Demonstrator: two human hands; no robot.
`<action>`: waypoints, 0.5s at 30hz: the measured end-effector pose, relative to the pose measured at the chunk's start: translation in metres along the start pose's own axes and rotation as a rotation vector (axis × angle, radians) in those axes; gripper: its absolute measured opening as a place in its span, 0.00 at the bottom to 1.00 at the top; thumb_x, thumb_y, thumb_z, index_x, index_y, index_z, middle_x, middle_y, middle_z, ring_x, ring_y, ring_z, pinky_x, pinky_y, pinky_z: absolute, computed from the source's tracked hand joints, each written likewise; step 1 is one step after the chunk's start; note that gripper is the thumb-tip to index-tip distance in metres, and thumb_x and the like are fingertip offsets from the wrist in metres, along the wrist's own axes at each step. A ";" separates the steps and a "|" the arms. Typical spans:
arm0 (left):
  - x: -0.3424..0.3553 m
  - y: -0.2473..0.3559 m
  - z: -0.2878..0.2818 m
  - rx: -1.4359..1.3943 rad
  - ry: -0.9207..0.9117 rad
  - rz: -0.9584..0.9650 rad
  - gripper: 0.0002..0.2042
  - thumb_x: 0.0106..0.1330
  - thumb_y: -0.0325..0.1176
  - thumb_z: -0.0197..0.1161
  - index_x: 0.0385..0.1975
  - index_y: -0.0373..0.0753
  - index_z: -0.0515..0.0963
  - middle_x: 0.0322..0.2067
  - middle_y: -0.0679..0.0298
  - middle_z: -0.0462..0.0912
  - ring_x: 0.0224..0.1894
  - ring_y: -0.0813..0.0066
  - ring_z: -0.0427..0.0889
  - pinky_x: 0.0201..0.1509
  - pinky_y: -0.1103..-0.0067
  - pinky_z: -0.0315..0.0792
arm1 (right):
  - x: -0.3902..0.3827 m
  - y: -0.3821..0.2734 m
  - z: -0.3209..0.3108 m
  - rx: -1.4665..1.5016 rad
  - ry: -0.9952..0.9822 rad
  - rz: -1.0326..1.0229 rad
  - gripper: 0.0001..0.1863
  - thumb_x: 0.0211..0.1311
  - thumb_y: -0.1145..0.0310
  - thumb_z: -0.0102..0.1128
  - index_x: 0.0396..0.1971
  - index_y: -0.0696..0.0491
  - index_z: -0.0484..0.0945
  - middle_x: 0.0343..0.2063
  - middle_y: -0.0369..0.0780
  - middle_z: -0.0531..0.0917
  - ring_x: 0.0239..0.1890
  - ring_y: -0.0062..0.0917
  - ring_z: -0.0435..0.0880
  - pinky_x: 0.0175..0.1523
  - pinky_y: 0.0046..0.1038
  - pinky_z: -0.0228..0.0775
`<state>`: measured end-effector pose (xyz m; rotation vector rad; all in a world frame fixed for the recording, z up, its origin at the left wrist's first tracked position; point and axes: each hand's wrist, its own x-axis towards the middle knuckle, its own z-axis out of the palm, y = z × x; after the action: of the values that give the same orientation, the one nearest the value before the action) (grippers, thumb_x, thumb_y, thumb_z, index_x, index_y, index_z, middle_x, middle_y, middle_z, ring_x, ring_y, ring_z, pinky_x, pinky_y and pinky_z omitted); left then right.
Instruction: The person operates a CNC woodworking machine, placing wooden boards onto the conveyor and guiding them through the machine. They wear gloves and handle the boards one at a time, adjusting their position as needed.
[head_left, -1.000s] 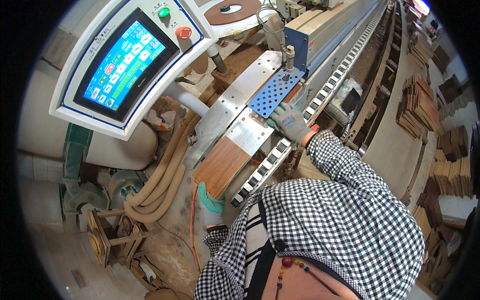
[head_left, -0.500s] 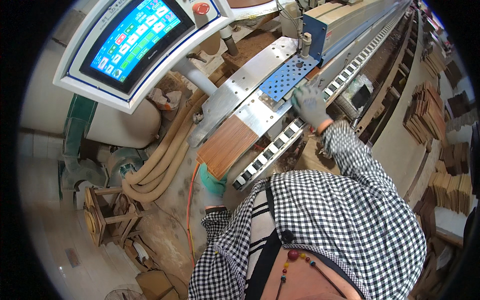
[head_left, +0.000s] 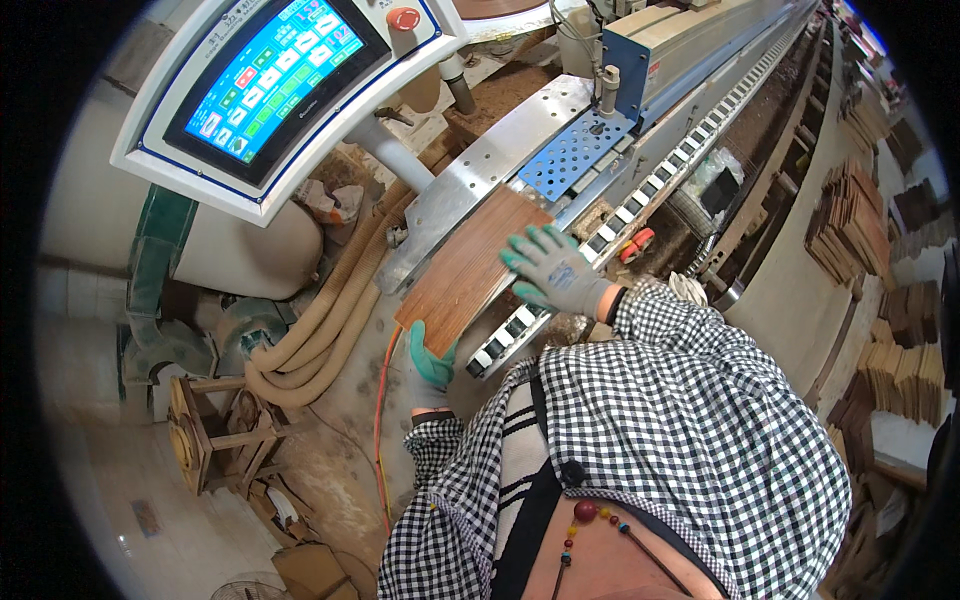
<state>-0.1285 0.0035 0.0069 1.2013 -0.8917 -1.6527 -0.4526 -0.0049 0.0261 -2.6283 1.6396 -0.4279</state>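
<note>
Brown wooden board (head_left: pixel 468 268) lies just at the blue perforated plate (head_left: pixel 566 165), not yet past; left hand (head_left: pixel 430 372) grips the near end, right hand (head_left: pixel 558 275) spread open at the edge.

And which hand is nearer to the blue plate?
The right hand, spread at the edge of the wooden board; the left hand, farther away, holds its lower end.
</note>
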 end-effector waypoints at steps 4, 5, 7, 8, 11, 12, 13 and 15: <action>0.000 0.002 0.005 -0.268 0.001 -0.044 0.26 0.75 0.44 0.57 0.67 0.36 0.68 0.60 0.54 0.78 0.58 0.59 0.82 0.56 0.68 0.81 | -0.002 0.032 -0.009 -0.092 -0.113 0.182 0.35 0.76 0.42 0.43 0.75 0.47 0.61 0.73 0.46 0.66 0.75 0.47 0.60 0.79 0.50 0.43; 0.001 0.002 0.006 -0.263 0.033 -0.056 0.26 0.75 0.44 0.58 0.67 0.35 0.68 0.61 0.54 0.78 0.58 0.59 0.82 0.57 0.68 0.81 | 0.000 0.040 -0.010 -0.094 -0.126 0.207 0.35 0.76 0.42 0.43 0.74 0.46 0.62 0.73 0.46 0.66 0.75 0.48 0.61 0.80 0.50 0.42; 0.002 0.003 0.007 -0.245 0.002 -0.044 0.27 0.75 0.44 0.58 0.67 0.35 0.67 0.61 0.53 0.77 0.58 0.58 0.81 0.58 0.67 0.81 | 0.000 0.051 -0.012 -0.128 -0.126 0.255 0.32 0.77 0.44 0.44 0.73 0.46 0.65 0.70 0.46 0.69 0.73 0.48 0.63 0.79 0.50 0.43; 0.003 0.002 0.007 -0.245 0.002 -0.034 0.27 0.74 0.44 0.58 0.67 0.36 0.67 0.61 0.53 0.77 0.59 0.58 0.81 0.57 0.67 0.81 | 0.001 0.055 -0.013 -0.134 -0.095 0.266 0.32 0.76 0.45 0.45 0.72 0.46 0.66 0.68 0.46 0.71 0.73 0.48 0.64 0.79 0.51 0.44; 0.005 0.000 0.005 -0.257 0.016 -0.028 0.27 0.74 0.45 0.58 0.67 0.36 0.67 0.60 0.53 0.78 0.57 0.59 0.82 0.53 0.69 0.82 | 0.001 0.057 -0.014 -0.166 -0.054 0.288 0.31 0.76 0.46 0.46 0.71 0.46 0.68 0.66 0.46 0.73 0.71 0.48 0.66 0.78 0.51 0.45; 0.005 -0.001 0.004 -0.266 0.029 -0.043 0.27 0.75 0.46 0.57 0.67 0.36 0.68 0.58 0.53 0.79 0.54 0.60 0.83 0.50 0.70 0.83 | 0.001 0.055 -0.014 -0.181 -0.053 0.297 0.30 0.76 0.46 0.46 0.70 0.47 0.68 0.65 0.46 0.73 0.71 0.47 0.66 0.78 0.51 0.45; 0.006 -0.002 0.003 -0.254 0.062 -0.067 0.27 0.75 0.46 0.56 0.67 0.36 0.68 0.59 0.53 0.79 0.55 0.61 0.83 0.51 0.71 0.82 | 0.001 0.051 -0.014 -0.155 0.003 0.247 0.30 0.76 0.46 0.46 0.70 0.47 0.69 0.65 0.46 0.73 0.71 0.47 0.66 0.78 0.50 0.46; 0.007 -0.004 0.001 -0.265 0.022 -0.048 0.27 0.77 0.47 0.54 0.67 0.36 0.66 0.61 0.53 0.77 0.58 0.61 0.80 0.57 0.70 0.79 | 0.000 0.038 -0.013 -0.109 0.054 0.167 0.29 0.75 0.46 0.47 0.69 0.47 0.70 0.65 0.46 0.73 0.71 0.46 0.67 0.78 0.50 0.47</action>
<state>-0.1316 -0.0012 0.0015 1.0625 -0.6110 -1.7306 -0.4891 -0.0204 0.0322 -2.5454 1.9339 -0.4189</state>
